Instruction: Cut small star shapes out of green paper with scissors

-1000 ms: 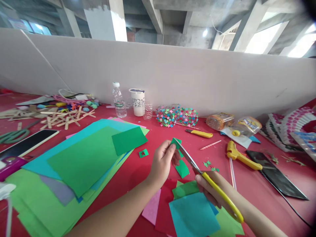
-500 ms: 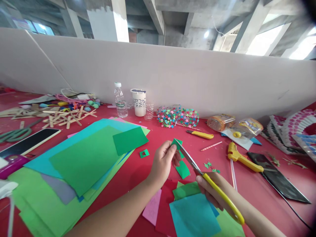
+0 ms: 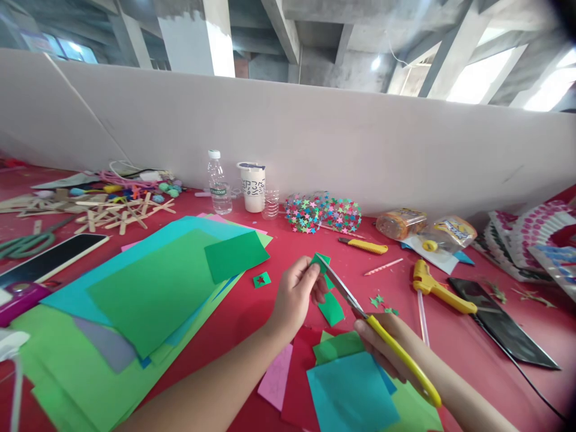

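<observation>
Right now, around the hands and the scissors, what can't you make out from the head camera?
- Right hand: the fingers in the yellow scissors handle are hidden by the handle and wrist.
- Green paper piece: the cut line is covered by the blades and the left hand.
- Paper squares: cut off by the bottom edge.
- White cup: lettering too small to read.

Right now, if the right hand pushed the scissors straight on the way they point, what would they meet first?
The green paper piece pinched by the left hand; the scissors in the right hand already reach it.
</observation>
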Demonstrator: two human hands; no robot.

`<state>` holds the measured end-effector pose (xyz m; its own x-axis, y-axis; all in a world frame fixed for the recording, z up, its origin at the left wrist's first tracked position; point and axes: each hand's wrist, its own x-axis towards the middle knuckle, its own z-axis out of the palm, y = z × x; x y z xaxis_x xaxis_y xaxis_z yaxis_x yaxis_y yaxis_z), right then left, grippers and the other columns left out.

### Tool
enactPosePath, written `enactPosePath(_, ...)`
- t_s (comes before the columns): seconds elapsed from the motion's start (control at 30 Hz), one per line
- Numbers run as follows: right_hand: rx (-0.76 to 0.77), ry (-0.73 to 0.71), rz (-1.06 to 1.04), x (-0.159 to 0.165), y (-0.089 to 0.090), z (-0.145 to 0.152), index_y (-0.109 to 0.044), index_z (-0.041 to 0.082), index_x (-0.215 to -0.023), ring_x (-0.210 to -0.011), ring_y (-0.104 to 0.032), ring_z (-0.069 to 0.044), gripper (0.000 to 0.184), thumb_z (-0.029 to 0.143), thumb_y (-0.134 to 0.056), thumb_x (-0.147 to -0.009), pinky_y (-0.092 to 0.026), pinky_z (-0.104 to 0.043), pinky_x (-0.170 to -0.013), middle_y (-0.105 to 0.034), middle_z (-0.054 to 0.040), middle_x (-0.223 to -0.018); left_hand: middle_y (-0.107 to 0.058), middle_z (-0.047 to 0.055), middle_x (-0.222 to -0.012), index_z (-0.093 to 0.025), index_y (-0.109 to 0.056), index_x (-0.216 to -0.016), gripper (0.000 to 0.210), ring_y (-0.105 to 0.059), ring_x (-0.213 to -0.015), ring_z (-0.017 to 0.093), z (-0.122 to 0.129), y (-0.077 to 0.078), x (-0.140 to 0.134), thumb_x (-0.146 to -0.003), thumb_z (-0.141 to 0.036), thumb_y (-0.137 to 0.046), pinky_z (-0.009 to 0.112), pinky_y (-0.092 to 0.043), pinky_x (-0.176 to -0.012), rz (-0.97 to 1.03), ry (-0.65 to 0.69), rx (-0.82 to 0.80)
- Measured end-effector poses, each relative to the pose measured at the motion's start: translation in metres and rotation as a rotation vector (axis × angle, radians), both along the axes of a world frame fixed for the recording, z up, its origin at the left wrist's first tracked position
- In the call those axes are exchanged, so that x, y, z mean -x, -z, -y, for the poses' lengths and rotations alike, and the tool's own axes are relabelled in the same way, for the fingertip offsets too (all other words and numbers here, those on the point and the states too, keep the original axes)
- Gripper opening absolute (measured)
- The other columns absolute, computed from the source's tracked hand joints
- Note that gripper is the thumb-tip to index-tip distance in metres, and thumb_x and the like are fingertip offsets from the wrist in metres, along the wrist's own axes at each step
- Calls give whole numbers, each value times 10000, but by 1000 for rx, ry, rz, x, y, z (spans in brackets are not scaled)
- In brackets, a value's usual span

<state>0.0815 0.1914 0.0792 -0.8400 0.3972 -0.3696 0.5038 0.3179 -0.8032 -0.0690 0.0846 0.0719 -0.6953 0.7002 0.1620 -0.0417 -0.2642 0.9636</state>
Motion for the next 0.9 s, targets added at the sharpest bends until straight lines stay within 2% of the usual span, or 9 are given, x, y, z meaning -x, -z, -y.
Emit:
enactPosePath(0.37, -18, -33, 8, 1, -2, -4, -386, 210, -566, -286, -300, -51, 517, 679, -496, -754, -219, -165, -313, -345, 91, -336, -587, -4, -571, -176, -510, -684, 277, -523, -446, 101, 2, -2, 3, -847, -399, -491, 210, -395, -438, -22, 6, 18)
enactPosePath(0.57, -23, -48, -5, 0, -3, -6, -378, 208, -552, -290, -284, -44, 525, 674, -492, -765, -220, -166, -319, -340, 89, -338, -561, -23, -570, -178, -549, -710, 229, -527, -493, 97, 4, -7, 14, -826, -375, -538, 200, -409, -479, -99, -56, 26)
enactPosePath(0.9, 36, -49, -75, -9, -11, -1, -482, 187, -676, -348, -343, -65, 587, 766, -410, -735, -270, -190, -385, -409, 76, -397, -576, -25, -563, -174, -552, -676, 190, -525, -480, 96, 5, -13, 6, -793, -319, -586, 220, -415, -481, -6, 30, -26)
